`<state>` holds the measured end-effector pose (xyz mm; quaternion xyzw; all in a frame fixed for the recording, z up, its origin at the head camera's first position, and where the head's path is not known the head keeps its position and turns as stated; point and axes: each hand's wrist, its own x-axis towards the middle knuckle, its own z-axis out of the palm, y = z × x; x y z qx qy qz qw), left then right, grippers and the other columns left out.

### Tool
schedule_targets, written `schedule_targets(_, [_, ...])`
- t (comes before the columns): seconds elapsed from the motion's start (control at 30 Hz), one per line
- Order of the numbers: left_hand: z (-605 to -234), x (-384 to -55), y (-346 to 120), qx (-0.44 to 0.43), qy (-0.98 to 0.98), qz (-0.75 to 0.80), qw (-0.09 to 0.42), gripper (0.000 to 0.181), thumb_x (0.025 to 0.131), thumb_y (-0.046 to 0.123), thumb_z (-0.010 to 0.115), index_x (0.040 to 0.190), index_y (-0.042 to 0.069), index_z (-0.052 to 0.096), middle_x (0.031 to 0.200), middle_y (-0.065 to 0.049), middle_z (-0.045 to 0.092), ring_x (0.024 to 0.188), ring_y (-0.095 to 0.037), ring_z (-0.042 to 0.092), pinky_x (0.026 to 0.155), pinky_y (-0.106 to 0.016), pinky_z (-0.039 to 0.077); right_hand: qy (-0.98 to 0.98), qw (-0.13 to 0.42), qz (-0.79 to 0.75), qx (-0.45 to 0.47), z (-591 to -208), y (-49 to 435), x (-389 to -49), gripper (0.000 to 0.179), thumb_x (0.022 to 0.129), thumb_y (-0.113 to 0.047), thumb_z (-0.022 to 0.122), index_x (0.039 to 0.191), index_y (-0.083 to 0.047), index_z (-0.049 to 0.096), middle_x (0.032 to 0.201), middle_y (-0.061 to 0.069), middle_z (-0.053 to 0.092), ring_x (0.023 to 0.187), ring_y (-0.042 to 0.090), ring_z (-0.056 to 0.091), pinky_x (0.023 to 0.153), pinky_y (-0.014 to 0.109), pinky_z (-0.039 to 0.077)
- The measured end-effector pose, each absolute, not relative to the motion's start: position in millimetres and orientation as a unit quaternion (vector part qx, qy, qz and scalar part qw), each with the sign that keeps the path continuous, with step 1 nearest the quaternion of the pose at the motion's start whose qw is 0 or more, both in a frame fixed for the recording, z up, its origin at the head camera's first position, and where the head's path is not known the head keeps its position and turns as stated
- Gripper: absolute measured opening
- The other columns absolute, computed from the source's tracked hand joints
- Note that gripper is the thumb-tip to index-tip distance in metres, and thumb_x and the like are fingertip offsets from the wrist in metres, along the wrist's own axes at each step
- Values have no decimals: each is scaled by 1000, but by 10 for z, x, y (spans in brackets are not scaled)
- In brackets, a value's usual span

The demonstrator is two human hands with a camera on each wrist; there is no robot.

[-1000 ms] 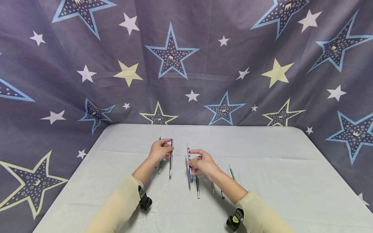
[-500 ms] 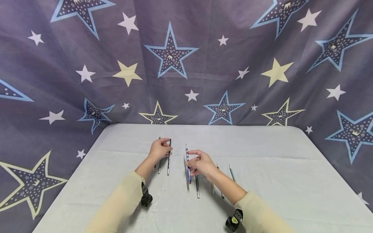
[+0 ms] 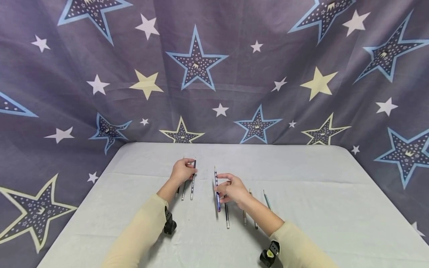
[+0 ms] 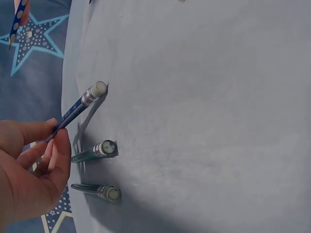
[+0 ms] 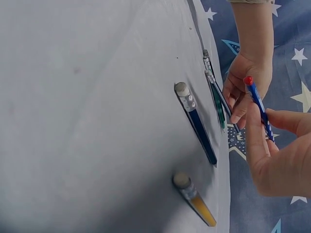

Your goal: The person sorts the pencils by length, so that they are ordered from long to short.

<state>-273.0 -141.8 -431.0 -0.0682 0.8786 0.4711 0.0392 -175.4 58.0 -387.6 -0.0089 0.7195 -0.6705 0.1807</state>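
Observation:
My left hand (image 3: 182, 172) pinches a dark blue pencil (image 4: 73, 114) between thumb and fingers, its white eraser end close to the cloth and pointing toward me. Just left of it lie two more pencils, one of them a green pencil (image 4: 90, 154), partly behind the hand in the head view. My right hand (image 3: 234, 189) holds a blue patterned pencil (image 5: 260, 104) with a red end, raised over the table and tilted. Beneath that hand a dark pencil (image 3: 227, 217) with an eraser lies on the cloth, its far part hidden.
Right of the dark pencil lie a yellow pencil (image 5: 201, 208), another dark pencil (image 3: 256, 225) and a teal pencil (image 3: 267, 199), partly covered by the right forearm. A pale cloth covers the table (image 3: 318, 208). A star-patterned curtain (image 3: 234, 82) hangs behind its far edge.
My left hand has shifted slightly left with its pencil, bringing it nearer the two pencils there. The right hand and its blue pencil have barely moved.

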Motion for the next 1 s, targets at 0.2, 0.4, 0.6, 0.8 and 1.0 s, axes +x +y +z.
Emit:
schedule_targets(0.2, [-4325, -2744, -1409, -55, 891, 448, 44, 47, 80, 3, 68, 125, 3, 57, 92, -10, 60, 60, -12, 58, 54, -21, 56, 721, 180, -669, -9, -3889, 578, -1762, 49, 85, 1, 61, 131, 0, 47, 86, 11, 63, 63, 15, 56, 62, 33, 60])
schedule_targets(0.4, [-4367, -2770, -1398, -43, 897, 438, 47, 46, 79, 2, 69, 123, 1, 58, 94, -13, 62, 60, -12, 59, 53, -21, 56, 723, 179, -667, -7, -3880, 574, -1760, 48, 85, 0, 61, 131, -1, 47, 86, 10, 63, 63, 14, 56, 62, 33, 60])
schedule_targets(0.6, [-4388, -2770, -1349, -43, 905, 421, 44, 43, 79, 2, 70, 120, -1, 59, 96, -15, 65, 57, -12, 59, 52, -22, 56, 727, 185, -661, -7, -3921, 573, -1782, 49, 85, 0, 61, 131, 0, 47, 85, 8, 62, 63, 14, 56, 62, 32, 60])
schedule_targets(0.8, [-4385, -2750, -1265, -34, 922, 382, 45, 42, 78, 5, 71, 118, -1, 60, 96, -13, 67, 56, -10, 59, 51, -20, 54, 723, 183, -666, -4, -4126, 574, -1912, 50, 84, -1, 63, 132, -2, 47, 85, 8, 62, 62, 15, 56, 59, 32, 60])
schedule_targets(1.0, [-4374, -2718, -1234, -31, 933, 356, 37, 38, 78, 7, 72, 114, -1, 62, 94, -12, 68, 54, -8, 57, 50, -20, 52, 724, 177, -667, 0, -4218, 561, -1971, 50, 83, -2, 65, 130, -6, 49, 83, 6, 62, 61, 14, 57, 56, 28, 59])
